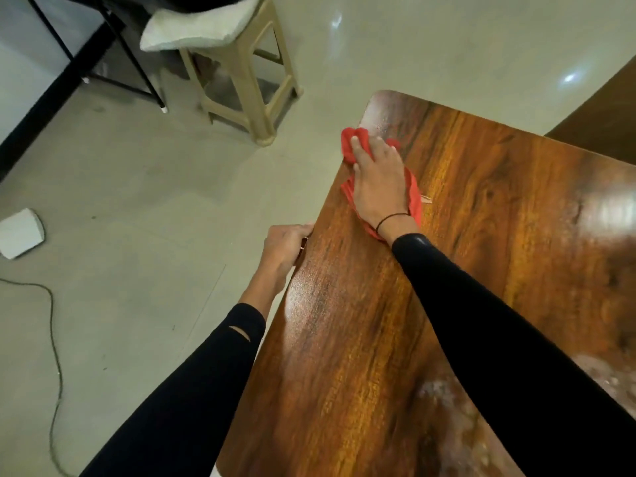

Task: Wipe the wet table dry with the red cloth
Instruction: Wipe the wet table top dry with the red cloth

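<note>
The glossy brown wooden table (481, 235) fills the right half of the view. A crumpled red cloth (349, 142) lies near its far left corner, partly over the left edge. My right hand (377, 182) presses flat on the cloth, fingers pointing toward the corner. My left hand (285, 247) grips the table's left edge, nearer to me. A shiny wet film shows at the far corner (389, 113), and whitish wet patches (457, 428) sit on the near right part of the top.
A beige plastic stool (254, 80) with a white cushion stands on the grey floor beyond the table corner. A black metal frame (113, 56) is at the top left. A white box (20, 232) and a cable (55, 356) lie on the floor at left.
</note>
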The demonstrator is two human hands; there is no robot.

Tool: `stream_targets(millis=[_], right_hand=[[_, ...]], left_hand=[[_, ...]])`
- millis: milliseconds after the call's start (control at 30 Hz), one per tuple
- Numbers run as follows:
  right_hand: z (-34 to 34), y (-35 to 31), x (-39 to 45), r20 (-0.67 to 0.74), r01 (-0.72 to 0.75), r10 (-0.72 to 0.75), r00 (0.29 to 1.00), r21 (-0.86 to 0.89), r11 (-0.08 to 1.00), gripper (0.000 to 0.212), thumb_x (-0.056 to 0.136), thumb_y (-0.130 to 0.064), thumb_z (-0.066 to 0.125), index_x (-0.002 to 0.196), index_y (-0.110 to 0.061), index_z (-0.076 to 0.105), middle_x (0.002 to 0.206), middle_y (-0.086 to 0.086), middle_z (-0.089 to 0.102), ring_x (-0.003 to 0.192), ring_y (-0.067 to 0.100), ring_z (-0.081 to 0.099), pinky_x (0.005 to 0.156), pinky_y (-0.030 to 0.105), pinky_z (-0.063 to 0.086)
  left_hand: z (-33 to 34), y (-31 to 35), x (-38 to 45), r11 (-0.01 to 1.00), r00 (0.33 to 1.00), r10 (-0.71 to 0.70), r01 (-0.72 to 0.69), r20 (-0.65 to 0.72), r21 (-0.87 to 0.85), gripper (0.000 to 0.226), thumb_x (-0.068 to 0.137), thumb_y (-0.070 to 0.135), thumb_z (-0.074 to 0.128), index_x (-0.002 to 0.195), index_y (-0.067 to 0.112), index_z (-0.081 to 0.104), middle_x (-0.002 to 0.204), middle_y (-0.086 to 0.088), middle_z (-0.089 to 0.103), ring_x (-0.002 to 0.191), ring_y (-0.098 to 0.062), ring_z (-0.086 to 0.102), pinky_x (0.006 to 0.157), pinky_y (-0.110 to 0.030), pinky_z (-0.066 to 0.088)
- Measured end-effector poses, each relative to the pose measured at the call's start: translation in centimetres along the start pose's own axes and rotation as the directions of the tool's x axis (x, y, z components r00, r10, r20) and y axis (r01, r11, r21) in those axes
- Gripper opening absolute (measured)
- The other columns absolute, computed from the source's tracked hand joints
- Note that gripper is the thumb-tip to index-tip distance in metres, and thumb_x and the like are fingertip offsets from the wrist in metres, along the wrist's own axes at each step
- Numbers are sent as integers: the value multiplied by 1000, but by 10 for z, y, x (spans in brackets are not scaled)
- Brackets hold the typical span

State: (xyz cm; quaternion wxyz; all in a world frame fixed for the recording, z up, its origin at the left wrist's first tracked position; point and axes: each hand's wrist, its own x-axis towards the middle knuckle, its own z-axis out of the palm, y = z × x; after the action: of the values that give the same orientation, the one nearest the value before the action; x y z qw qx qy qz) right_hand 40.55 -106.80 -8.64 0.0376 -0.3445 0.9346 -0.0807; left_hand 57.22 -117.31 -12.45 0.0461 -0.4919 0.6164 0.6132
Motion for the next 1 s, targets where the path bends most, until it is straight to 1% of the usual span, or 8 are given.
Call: stream_targets(millis=[100, 200, 300, 400, 500, 667, 867, 1000], right_hand=[[4, -25, -44, 15, 181, -182, 983, 52, 982, 59, 109, -20, 50, 166, -21, 38, 172, 11, 36, 161, 31, 29, 133, 50, 20], [7, -28, -106, 17, 268, -273, 962, 140, 953, 55, 109, -17, 48, 164, -18, 43, 170, 13, 39, 160, 32, 32, 133, 52, 22], [6, -7, -142, -25, 201, -199, 980, 148, 968, 53, 111, -24, 38, 162, -14, 46, 167, 17, 42, 157, 35, 36, 131, 56, 28], [2, 3, -130, -39, 27, -23, 999, 110, 994, 57, 111, -29, 28, 164, -12, 42, 168, 20, 40, 157, 38, 35, 130, 57, 28], [6, -15, -106, -48, -74, 78, 996, 82, 994, 55, 114, -24, 31, 168, -14, 35, 172, 19, 32, 162, 35, 27, 134, 50, 18], [16, -49, -151, -36, 88, -84, 996, 123, 988, 53, 115, -23, 35, 168, -17, 34, 174, 16, 31, 163, 33, 25, 134, 51, 18], [18, -21, -253, 21, 314, -317, 948, 79, 946, 52, 115, -25, 32, 167, -22, 36, 174, 9, 32, 163, 26, 26, 132, 50, 24], [10, -5, -238, -7, 168, -168, 986, 54, 984, 51, 116, -28, 32, 167, -23, 37, 172, 12, 36, 161, 30, 31, 131, 54, 26]], left_hand=[[-6, -3, -7, 1000, 998, 3, -1, 67, -30, 31, 100, 28, 70, 75, 19, 85, 67, 5, 72, 53, -6, 62, 59, -25, 48], [-11, -8, -15, 998, 993, 34, -28, 114, -60, 31, 99, 23, 63, 77, 18, 83, 67, 1, 71, 55, -11, 62, 57, -24, 48], [-13, -13, -18, 991, 991, 96, -103, 92, 83, 46, 104, 22, 59, 59, 22, 69, 57, 11, 62, 55, -6, 56, 61, -30, 44], [-13, -21, -26, 950, 977, 198, -210, 77, 229, 48, 112, 27, 49, 63, 25, 49, 54, 16, 47, 49, 0, 44, 62, -33, 33], [-15, -29, -32, 920, 961, 271, -277, 61, 278, 47, 114, 27, 45, 67, 27, 45, 59, 15, 44, 52, 0, 45, 55, -23, 31], [-22, -50, -45, 959, 974, 218, -224, 53, 171, 51, 114, 33, 47, 64, 27, 42, 50, 19, 42, 46, 1, 38, 50, -20, 29], [-31, -66, -74, 960, 979, 202, -205, 32, 190, 48, 115, 32, 44, 68, 26, 40, 61, 11, 40, 56, -8, 38, 62, -34, 31], [-35, -79, -91, 938, 968, 250, -248, 23, 242, 46, 117, 35, 37, 74, 22, 37, 71, 5, 39, 66, -14, 39, 66, -35, 31]])
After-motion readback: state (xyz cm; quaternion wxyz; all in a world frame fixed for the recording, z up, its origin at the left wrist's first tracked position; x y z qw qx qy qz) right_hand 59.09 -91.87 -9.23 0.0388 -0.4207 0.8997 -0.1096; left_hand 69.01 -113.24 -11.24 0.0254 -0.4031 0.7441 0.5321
